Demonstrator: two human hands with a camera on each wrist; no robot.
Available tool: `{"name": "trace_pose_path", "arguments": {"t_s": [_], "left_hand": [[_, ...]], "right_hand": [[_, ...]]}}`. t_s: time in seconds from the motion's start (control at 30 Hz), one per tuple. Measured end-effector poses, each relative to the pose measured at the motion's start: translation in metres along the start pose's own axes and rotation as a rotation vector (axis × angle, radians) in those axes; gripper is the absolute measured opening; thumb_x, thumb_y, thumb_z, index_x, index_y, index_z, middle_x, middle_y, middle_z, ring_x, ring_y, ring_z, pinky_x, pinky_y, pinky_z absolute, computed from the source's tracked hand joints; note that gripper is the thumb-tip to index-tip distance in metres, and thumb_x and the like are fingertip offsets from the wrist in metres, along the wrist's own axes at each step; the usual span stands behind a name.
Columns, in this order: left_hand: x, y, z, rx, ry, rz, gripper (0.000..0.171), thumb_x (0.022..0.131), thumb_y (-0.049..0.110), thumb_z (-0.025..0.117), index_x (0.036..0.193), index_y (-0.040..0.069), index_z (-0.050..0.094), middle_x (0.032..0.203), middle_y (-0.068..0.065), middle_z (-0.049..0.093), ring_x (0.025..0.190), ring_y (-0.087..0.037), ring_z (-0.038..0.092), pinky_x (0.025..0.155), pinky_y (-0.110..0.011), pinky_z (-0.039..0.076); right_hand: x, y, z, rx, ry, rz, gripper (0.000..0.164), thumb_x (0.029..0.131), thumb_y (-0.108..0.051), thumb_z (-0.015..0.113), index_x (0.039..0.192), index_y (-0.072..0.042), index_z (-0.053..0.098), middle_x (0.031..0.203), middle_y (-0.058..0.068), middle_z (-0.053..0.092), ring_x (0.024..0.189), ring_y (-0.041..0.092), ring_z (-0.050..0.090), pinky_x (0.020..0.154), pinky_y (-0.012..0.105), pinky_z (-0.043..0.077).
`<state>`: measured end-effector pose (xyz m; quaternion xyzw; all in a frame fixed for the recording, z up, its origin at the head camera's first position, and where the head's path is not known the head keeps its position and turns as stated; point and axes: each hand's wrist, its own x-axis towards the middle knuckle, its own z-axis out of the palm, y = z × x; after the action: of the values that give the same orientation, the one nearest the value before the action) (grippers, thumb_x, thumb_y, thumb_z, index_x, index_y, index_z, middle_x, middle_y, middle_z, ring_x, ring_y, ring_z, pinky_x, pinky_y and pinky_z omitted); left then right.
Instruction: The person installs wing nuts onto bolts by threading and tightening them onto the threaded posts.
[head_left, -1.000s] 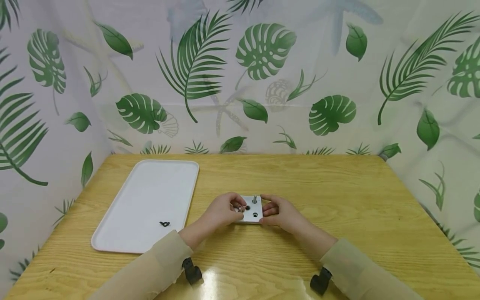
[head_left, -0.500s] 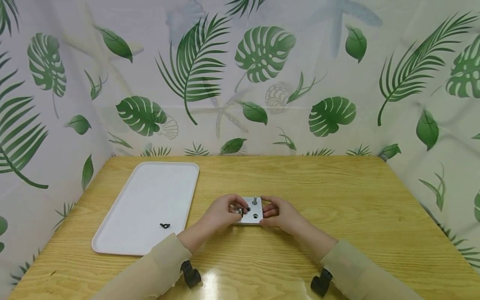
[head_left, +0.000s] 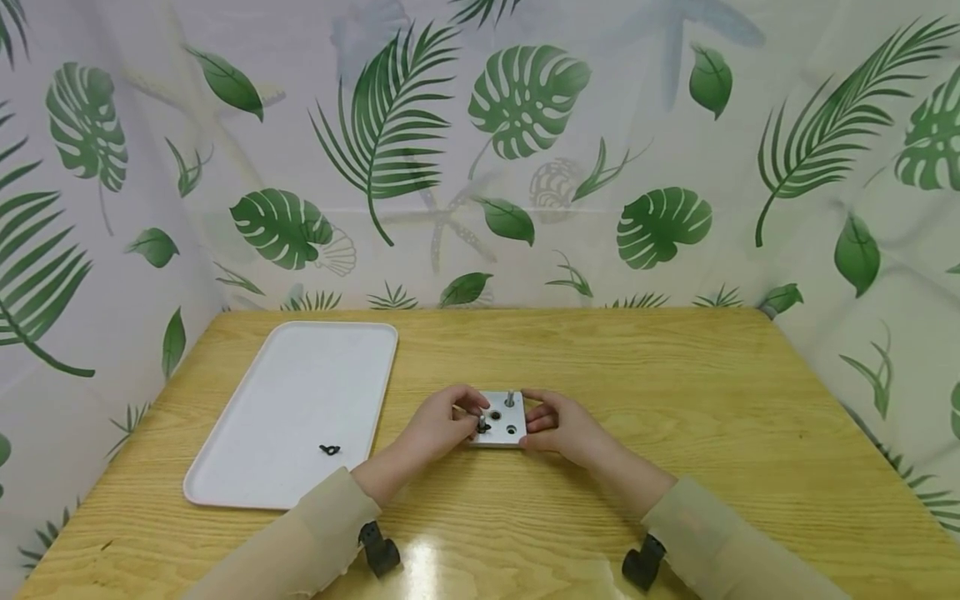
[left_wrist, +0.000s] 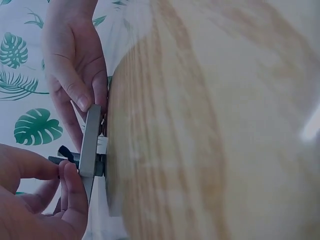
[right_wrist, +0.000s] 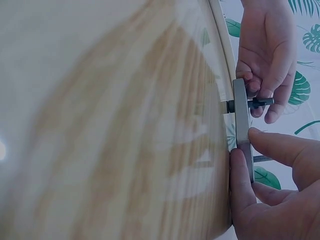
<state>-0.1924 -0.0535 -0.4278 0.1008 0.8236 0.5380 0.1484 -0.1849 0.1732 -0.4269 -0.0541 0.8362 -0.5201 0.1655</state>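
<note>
A square metal plate (head_left: 500, 432) with holes sits just above the tabletop. My right hand (head_left: 564, 427) grips its right edge between thumb and fingers. One bolt (head_left: 510, 398) stands up at the far corner. Through the near-left corner passes a second bolt (left_wrist: 54, 160), carrying a black wing nut (left_wrist: 65, 152); its head shows below the plate (left_wrist: 90, 137). My left hand (head_left: 444, 422) has thumb and fingertips at this wing nut, pinching it from the left; the exact contact is partly hidden.
A white tray (head_left: 315, 375) lies to the left on the wooden table (head_left: 637, 358), with another black wing nut (head_left: 329, 450) in its near-right part. Leaf-patterned cloth (head_left: 525, 167) stands behind the table and along both sides.
My left fingers have shifted around the near-left bolt and drawn slightly left, so the bolt and wing nut show more. The right hand and plate stay in place.
</note>
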Motion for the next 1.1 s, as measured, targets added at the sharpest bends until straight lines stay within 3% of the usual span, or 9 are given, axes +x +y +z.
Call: {"name": "trace_pose_path", "arguments": {"t_s": [0.2, 0.5, 0.77, 0.9, 1.1], "left_hand": [[0.0002, 0.0032, 0.0011, 0.020, 0.050, -0.023, 0.013, 0.099, -0.002, 0.061, 0.110, 0.001, 0.067, 0.094, -0.007, 0.062, 0.072, -0.011, 0.057, 0.065, -0.024, 0.052], [-0.0017, 0.0019, 0.0014, -0.029, 0.047, -0.036, 0.008, 0.103, 0.004, 0.062, 0.109, 0.000, 0.066, 0.092, -0.009, 0.065, 0.074, -0.013, 0.063, 0.069, -0.029, 0.058], [0.0014, -0.0005, -0.0014, 0.033, 0.003, -0.005, 0.023, 0.088, 0.004, 0.080, 0.109, 0.002, 0.070, 0.096, -0.008, 0.068, 0.074, -0.013, 0.055, 0.067, -0.023, 0.048], [0.0026, -0.0007, -0.0021, 0.054, -0.010, 0.013, 0.027, 0.083, -0.007, 0.073, 0.108, 0.002, 0.071, 0.097, -0.009, 0.068, 0.075, -0.013, 0.053, 0.067, -0.024, 0.045], [0.0031, -0.0018, -0.0009, 0.057, -0.011, 0.006, 0.028, 0.081, -0.008, 0.064, 0.106, 0.003, 0.073, 0.096, -0.007, 0.068, 0.075, -0.013, 0.051, 0.066, -0.025, 0.042]], "right_hand": [[-0.0002, -0.0021, 0.0004, 0.006, 0.001, 0.006, 0.079, 0.087, 0.006, 0.082, 0.156, 0.008, 0.044, 0.120, 0.023, 0.067, 0.101, 0.019, 0.068, 0.078, 0.019, 0.053], [-0.0012, -0.0022, 0.0012, 0.008, -0.008, 0.017, 0.079, 0.087, 0.005, 0.082, 0.157, 0.007, 0.043, 0.121, 0.022, 0.066, 0.102, 0.020, 0.067, 0.076, 0.019, 0.053], [-0.0013, -0.0014, 0.0009, 0.006, -0.005, 0.016, 0.079, 0.088, 0.005, 0.082, 0.157, 0.007, 0.043, 0.122, 0.023, 0.066, 0.103, 0.021, 0.067, 0.077, 0.019, 0.054], [-0.0011, -0.0014, 0.0012, -0.004, -0.004, 0.015, 0.079, 0.087, 0.005, 0.082, 0.157, 0.007, 0.043, 0.122, 0.023, 0.067, 0.103, 0.021, 0.068, 0.077, 0.019, 0.054], [-0.0018, -0.0002, 0.0008, 0.004, -0.005, 0.007, 0.080, 0.087, 0.005, 0.082, 0.157, 0.007, 0.043, 0.121, 0.022, 0.067, 0.103, 0.021, 0.068, 0.077, 0.019, 0.054]]}}
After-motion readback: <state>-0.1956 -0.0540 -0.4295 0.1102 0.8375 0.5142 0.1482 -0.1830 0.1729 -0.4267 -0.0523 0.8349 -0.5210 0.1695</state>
